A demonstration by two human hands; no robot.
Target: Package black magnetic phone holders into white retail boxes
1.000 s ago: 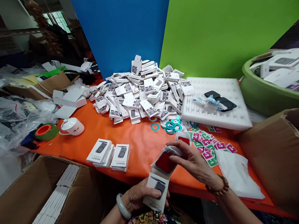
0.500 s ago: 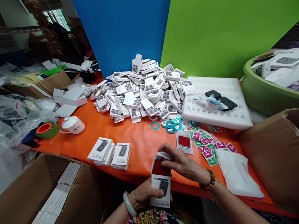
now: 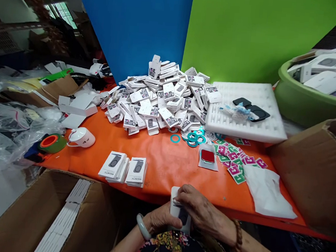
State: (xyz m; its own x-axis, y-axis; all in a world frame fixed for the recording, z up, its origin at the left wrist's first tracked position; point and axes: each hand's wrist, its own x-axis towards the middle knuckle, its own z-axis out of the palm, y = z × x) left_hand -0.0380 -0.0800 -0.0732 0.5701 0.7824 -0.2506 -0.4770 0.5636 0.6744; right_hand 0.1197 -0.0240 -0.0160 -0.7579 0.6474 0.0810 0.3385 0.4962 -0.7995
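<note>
Low in front of me, my left hand is closed round a small white printed box, thumb across its front. My right hand has its fingers bent over the upper end of this box, at the raised white flap; the fingertips are partly hidden. On the orange table top, beyond my right hand, a dark red square piece lies on white sheets. To the left stand two stacks of "MAGNETIC" boxes, a left stack and a right stack.
A heap of white boxes lies at the back. Right of it are a foam tray, teal rings, pink and green cards and a white bag. A mug stands left. An open carton holds boxes.
My right hand has moved down and closer to the box's top end. The red piece that showed in the box's opening is out of sight. The view has shifted slightly.
</note>
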